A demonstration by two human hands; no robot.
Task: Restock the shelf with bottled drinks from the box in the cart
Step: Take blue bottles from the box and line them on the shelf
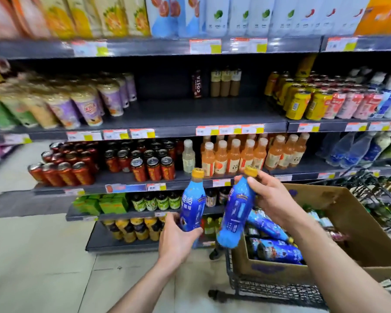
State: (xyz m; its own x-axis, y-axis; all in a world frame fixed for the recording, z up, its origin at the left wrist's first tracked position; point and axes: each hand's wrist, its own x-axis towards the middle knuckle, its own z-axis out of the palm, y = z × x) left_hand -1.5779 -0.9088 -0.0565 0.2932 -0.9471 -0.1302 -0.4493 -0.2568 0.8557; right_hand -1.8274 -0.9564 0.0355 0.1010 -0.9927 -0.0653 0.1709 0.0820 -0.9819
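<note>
My left hand (178, 236) grips the base of a blue bottle with a yellow cap (193, 199), held upright in front of the shelves. My right hand (269, 195) grips the neck of a second blue bottle (234, 213), tilted with its base down and left. Both bottles hang in the air over the cart's left edge. Below the right arm, a cardboard box (348, 222) in the cart (269, 288) holds several more blue bottles (275, 249) lying on their sides. The second shelf (190, 109) has a wide bare stretch in the middle.
A dark Costa bottle (196, 84) and three tan bottles (225, 83) stand at the back of the bare stretch. Cup drinks (86, 107) flank it on the left, yellow cans (300, 102) on the right. Below it are cans (154, 164) and orange bottles (233, 157).
</note>
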